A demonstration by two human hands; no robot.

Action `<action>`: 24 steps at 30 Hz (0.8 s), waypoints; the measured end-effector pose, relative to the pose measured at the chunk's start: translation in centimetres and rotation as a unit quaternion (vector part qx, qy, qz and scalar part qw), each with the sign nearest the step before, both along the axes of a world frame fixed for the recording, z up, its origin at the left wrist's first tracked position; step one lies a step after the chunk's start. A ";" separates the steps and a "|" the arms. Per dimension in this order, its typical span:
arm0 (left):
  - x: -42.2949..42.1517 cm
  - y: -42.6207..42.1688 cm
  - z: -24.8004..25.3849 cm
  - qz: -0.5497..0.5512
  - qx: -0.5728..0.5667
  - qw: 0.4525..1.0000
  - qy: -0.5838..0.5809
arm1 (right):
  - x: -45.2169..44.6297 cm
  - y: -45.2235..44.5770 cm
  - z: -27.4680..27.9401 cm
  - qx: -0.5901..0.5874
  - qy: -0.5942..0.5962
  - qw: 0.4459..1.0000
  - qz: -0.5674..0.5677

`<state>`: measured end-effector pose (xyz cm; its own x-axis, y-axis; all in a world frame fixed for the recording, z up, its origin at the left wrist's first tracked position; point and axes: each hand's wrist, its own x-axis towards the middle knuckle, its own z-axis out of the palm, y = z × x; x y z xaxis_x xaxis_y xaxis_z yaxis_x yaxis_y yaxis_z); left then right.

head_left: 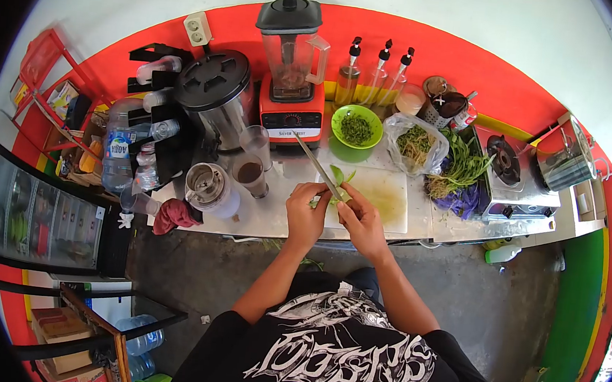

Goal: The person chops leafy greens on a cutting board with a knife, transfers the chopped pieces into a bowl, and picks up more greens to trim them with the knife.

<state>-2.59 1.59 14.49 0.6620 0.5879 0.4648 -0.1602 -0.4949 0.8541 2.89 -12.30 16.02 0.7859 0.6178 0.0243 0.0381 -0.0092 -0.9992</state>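
Both my hands are closed and close together over the front edge of a white cutting board (393, 198). A knife (316, 161) slants up and left, its handle end in my right hand (361, 221). My left hand (306, 216) has its fingers curled beside the blade, around a small green leafy piece. Bits of green leaf (336, 174) show past the blade and between the fingers; their exact kind is hard to make out. Behind the board stands a green bowl (337, 125) of chopped greens (356, 128).
Right of the board are a plastic bag of greens (416, 144), loose leafy stems (465, 161) and a gas stove (520, 199). To the left stand a red blender (291, 110), a glass of dark liquid (251, 175) and a steel-topped container (208, 186). Pump bottles (347, 82) line the wall.
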 end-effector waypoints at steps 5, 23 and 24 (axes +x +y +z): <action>-0.1 0.0 0.0 -0.008 0.015 1.000 -0.002 | 0.0 0.0 -0.8 0.014 0.035 0.999 -0.001; -1.1 1.5 -3.0 -0.012 -0.075 0.995 0.060 | 5.9 0.0 -9.0 -0.088 0.100 0.984 -0.115; -1.2 1.5 -3.1 -0.016 -0.096 0.993 0.061 | 6.2 0.4 -9.1 -0.084 0.167 0.976 -0.110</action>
